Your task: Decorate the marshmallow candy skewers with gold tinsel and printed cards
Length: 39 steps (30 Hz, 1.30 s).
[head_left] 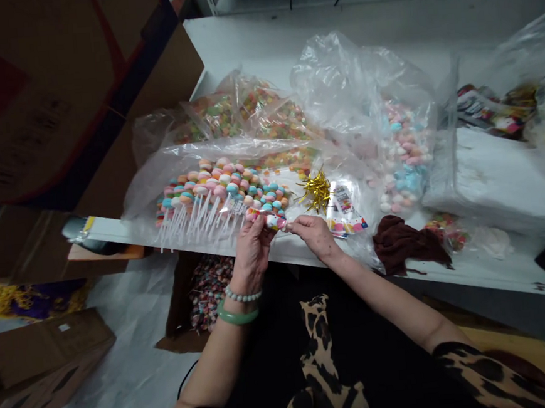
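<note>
My left hand [252, 248], with a beaded bracelet and a green bangle, is closed with thumb and fingers around a small candy in a colourful printed wrapper [275, 221]. My right hand [316, 236] pinches the right end of that wrapper. Just behind my left hand lies a pile of marshmallow lollipops [209, 187] in pastel colours, their white sticks pointing toward me. Gold metallic twist ties [317, 191] sit in a bunch beyond my right hand. Beside them is a stack of clear printed wrappers [343, 206].
Clear bags of gummy candy [265, 110] and of marshmallows [405, 156] stand at the back. A brown cloth [405, 244] lies at the right front. A large cardboard box [56, 89] leans in at left. Below the table edge, an open carton [208, 291] holds many wrapped candies.
</note>
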Available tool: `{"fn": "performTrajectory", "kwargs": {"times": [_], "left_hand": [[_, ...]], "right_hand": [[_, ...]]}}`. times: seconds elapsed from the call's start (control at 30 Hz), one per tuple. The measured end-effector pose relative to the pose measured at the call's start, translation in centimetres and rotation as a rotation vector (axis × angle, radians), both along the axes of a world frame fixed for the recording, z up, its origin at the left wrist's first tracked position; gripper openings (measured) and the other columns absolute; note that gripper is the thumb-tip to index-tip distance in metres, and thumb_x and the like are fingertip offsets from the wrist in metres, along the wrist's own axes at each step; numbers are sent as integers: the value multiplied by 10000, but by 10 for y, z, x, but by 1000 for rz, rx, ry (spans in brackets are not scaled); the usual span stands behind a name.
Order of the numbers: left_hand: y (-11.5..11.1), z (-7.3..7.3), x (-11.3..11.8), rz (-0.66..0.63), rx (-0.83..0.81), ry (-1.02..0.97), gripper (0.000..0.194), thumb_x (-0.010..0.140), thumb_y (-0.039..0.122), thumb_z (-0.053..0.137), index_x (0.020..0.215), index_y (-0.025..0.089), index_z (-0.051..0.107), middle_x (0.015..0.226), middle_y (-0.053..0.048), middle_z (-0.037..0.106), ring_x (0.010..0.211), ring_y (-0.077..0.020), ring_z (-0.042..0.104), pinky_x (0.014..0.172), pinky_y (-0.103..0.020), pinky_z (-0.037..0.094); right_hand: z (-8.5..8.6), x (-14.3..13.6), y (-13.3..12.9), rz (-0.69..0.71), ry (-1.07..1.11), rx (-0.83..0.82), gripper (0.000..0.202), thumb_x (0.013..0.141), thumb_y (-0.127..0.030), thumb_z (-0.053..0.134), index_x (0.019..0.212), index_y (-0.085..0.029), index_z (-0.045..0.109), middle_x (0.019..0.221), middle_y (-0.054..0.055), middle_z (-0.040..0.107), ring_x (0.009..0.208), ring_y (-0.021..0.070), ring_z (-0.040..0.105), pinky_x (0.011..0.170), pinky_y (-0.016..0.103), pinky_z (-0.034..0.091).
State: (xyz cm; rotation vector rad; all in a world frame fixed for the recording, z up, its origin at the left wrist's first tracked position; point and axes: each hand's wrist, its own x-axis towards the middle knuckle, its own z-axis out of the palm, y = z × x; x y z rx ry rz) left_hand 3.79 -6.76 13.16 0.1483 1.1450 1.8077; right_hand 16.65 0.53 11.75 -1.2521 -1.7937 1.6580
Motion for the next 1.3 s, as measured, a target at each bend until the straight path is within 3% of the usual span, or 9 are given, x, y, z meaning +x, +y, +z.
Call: {"fn": "performTrajectory", "kwargs": {"times": [0.1,0.23,0.47,0.6,0.7,0.97,1.03,1.17,1.3], "left_hand": [[0,-1,4,-13,12,53,243,712,288,791,898,168,689,890,-31,724,789,-137,671,757,-270,547],[2,-1,14,-26,6,100,299,691,332,805,907,166,682,870,-27,720,747,-123,660,710,-242,540],[3,-1,2,-81,-43,-65,248,724,288,766,906,165,651,853,-28,710,747,-141,668,733,-292,551],[3,0,-11,-43,4,-76,265,667,138,767,902,176,651,926,-35,718,895,-172,684,819,-303,538],[5,1,-7,-47,25,-41,284,666,155,787,916,197,658,950,-23,718,917,-163,680,848,-298,532],[6,2,24,-47,38,-31,291,659,317,834,861,171,683,826,-5,707,741,-95,650,715,-203,517],[3,1,21,-63,21,-61,316,645,306,843,874,167,676,837,-10,708,745,-99,652,720,-211,521],[-1,-1,0,-98,-29,-89,336,669,342,827,892,171,642,861,-28,709,789,-144,675,730,-266,542],[1,-2,-11,14,1,-53,332,645,298,846,868,194,622,865,-5,706,825,-156,686,696,-247,537]], "right_hand": [[-2,-4,3,-11,-46,-96,328,730,-486,625,591,-191,657,497,-45,489,524,113,430,517,239,285],[3,-10,-3,-70,-144,38,345,734,-460,617,516,-195,580,495,-45,451,552,113,424,528,240,273],[0,-5,-11,-20,174,-202,335,766,-497,603,633,-190,609,516,-50,459,514,104,390,521,234,295],[5,4,-10,79,47,66,181,773,-391,623,729,-223,678,624,-34,589,624,129,506,607,242,341],[8,4,-9,24,-96,171,214,784,-391,604,658,-227,660,580,-31,565,627,136,507,604,248,330],[9,-23,-14,-150,233,-393,272,650,-440,648,592,-199,534,467,-85,354,423,73,257,445,237,201],[8,-22,-14,-138,248,-428,261,653,-440,638,626,-195,549,477,-85,359,418,71,243,440,239,187],[1,-6,-14,25,157,-182,209,716,-396,582,646,-199,575,507,-60,449,487,99,374,500,234,286],[2,7,-19,96,-74,160,160,780,-320,545,697,-222,639,618,-15,596,622,144,535,622,255,364]]}}
